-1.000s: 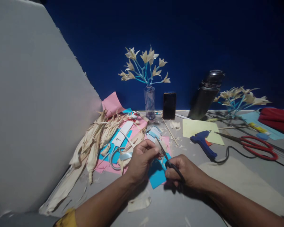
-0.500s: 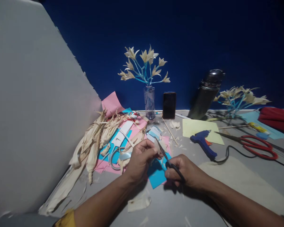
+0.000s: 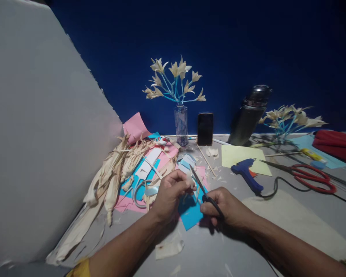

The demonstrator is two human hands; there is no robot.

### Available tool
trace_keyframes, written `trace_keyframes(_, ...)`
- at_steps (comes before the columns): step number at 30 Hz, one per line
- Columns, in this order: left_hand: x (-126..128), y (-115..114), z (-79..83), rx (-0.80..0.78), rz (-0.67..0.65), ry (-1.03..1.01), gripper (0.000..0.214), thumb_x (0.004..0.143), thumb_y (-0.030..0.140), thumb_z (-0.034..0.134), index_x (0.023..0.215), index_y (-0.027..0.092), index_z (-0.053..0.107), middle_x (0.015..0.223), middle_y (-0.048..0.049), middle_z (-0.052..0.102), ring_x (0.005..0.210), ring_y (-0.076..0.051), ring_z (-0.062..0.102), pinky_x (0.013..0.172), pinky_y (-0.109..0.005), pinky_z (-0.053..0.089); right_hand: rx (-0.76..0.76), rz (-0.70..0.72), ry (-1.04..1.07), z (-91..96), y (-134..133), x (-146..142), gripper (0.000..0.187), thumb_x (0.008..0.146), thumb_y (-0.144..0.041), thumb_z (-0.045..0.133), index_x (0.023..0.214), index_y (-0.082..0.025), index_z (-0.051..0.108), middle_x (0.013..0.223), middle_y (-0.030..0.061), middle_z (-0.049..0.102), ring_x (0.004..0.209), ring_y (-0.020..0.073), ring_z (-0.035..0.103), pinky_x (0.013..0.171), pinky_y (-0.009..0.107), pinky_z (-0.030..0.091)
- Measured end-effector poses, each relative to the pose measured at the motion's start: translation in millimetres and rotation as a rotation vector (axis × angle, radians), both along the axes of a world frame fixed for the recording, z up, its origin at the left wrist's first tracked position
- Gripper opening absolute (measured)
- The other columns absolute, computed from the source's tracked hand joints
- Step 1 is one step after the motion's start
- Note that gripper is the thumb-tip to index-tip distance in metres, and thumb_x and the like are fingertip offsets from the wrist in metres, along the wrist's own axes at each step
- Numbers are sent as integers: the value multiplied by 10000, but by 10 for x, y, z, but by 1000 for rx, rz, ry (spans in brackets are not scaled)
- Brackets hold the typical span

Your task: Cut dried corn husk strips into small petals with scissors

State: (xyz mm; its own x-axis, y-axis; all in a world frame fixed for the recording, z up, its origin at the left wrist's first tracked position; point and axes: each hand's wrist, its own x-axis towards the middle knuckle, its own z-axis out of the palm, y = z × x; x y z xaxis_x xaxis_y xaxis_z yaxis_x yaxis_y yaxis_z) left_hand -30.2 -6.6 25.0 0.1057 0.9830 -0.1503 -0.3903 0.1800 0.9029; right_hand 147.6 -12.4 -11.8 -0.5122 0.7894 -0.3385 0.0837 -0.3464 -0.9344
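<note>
My left hand (image 3: pixel 172 193) pinches a small pale piece of corn husk (image 3: pixel 190 180) between thumb and fingers. In my right hand (image 3: pixel 225 207) is a pair of black-handled scissors (image 3: pixel 200 184), its blades pointing up and left beside the husk piece. Whether the blades touch the husk I cannot tell. Beneath both hands lies blue paper (image 3: pixel 189 218) on pink paper. A loose husk piece (image 3: pixel 169 249) rests on the table nearer to me.
Dried husks (image 3: pixel 111 184) heap at the left. Behind stand a glass vase (image 3: pixel 181 125) of husk flowers, a phone (image 3: pixel 205 129) and a flask (image 3: pixel 249 115). On the right lie a blue glue gun (image 3: pixel 248 176), yellow paper (image 3: pixel 232 154) and red-handled scissors (image 3: pixel 314 179).
The scissors' blades have shifted slightly away from the husk piece, leaving a wider space between them. Both hands keep nearly the same place, and the view has moved a little.
</note>
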Motion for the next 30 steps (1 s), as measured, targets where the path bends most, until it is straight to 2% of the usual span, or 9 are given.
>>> trace_keyframes(3, 0, 3, -26, -12, -55, 40, 157, 670, 186, 725, 669, 170, 569, 609, 1, 626, 582, -121, 570, 608, -249, 420, -36, -136, 125, 61, 35, -7, 286, 695, -343, 770, 599, -149, 584, 530, -9, 562, 463, 96, 480, 463, 224, 360)
trace_keyframes(5, 5, 1, -55, -27, -107, 96, 155, 679, 202, 735, 692, 169, 584, 595, 3, 619, 574, -122, 573, 601, -248, 413, -13, -234, 144, 93, 62, 9, 262, 683, -326, 804, 694, -159, 601, 547, -37, 538, 479, 97, 474, 481, 229, 362)
trace_keyframes(7, 16, -2, -80, -39, -155, 141, 158, 689, 222, 744, 718, 168, 599, 604, -1, 625, 581, -127, 582, 606, -253, 416, 30, -300, 176, 105, 85, 35, 308, 647, -317, 847, 784, -165, 618, 635, -17, 604, 558, 123, 540, 540, 246, 405)
trace_keyframes(12, 61, -3, -102, -23, -232, 233, 149, 703, 233, 739, 687, 160, 610, 614, -10, 627, 610, -129, 571, 635, -264, 419, 56, -303, 226, 119, 97, 65, 386, 614, -278, 872, 889, -176, 620, 714, -6, 663, 674, 175, 639, 655, 284, 462)
trace_keyframes(16, 78, -6, -139, 18, -267, 289, 148, 712, 233, 735, 678, 158, 613, 629, -12, 625, 630, -130, 558, 654, -269, 421, 63, -315, 210, 152, 81, 48, 350, 593, -239, 861, 833, -168, 616, 661, -24, 638, 614, 150, 610, 609, 264, 446)
trace_keyframes(23, 113, -42, -212, -3, -261, 234, 138, 706, 217, 736, 710, 160, 611, 647, -3, 623, 634, -118, 553, 658, -256, 422, 56, -396, 205, 161, 79, 28, 297, 594, -239, 804, 805, -172, 607, 615, -43, 591, 541, 127, 547, 552, 259, 413)
trace_keyframes(26, 123, -34, -215, -15, -272, 241, 136, 711, 209, 720, 688, 160, 595, 614, -8, 622, 604, -123, 561, 655, -269, 440, 63, -473, 183, 152, 123, 64, 316, 580, -244, 813, 807, -174, 605, 592, -59, 552, 509, 105, 490, 520, 243, 376)
trace_keyframes(30, 116, -10, -223, -16, -267, 244, 151, 721, 226, 720, 707, 171, 580, 616, -8, 628, 602, -136, 584, 650, -284, 463, 135, -513, 146, 128, 192, 150, 281, 648, -292, 795, 829, -172, 617, 580, -59, 525, 508, 98, 447, 503, 236, 333)
